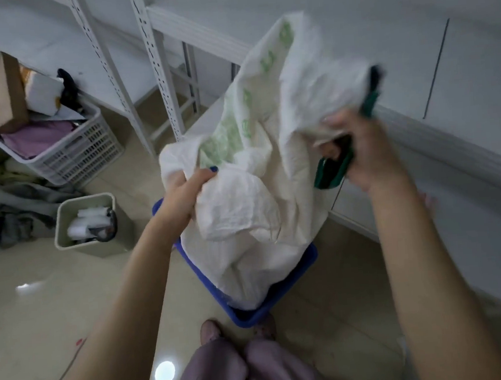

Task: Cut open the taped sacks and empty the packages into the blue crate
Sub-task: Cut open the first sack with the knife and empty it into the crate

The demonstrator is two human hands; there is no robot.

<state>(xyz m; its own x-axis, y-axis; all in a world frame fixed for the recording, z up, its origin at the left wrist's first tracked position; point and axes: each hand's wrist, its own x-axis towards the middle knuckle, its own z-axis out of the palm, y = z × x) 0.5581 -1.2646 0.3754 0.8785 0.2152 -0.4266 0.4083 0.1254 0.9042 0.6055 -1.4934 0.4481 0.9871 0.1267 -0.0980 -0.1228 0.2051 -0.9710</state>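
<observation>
A white woven sack (259, 171) with green print hangs over the blue crate (293, 288), its lower end down inside the crate. My left hand (183, 195) grips a fold of the sack at its left side. My right hand (366, 150) grips the sack's right side together with a green-and-black tool (331, 171), blurred by motion. The crate's inside is hidden by the sack, and no packages show.
A white slatted basket (84, 149) full of parcels and clothes stands at the left, with a heap of cloth beside it. A small grey bin (87, 226) sits near the crate. White metal shelving (155, 62) stands behind, white cabinets at the right.
</observation>
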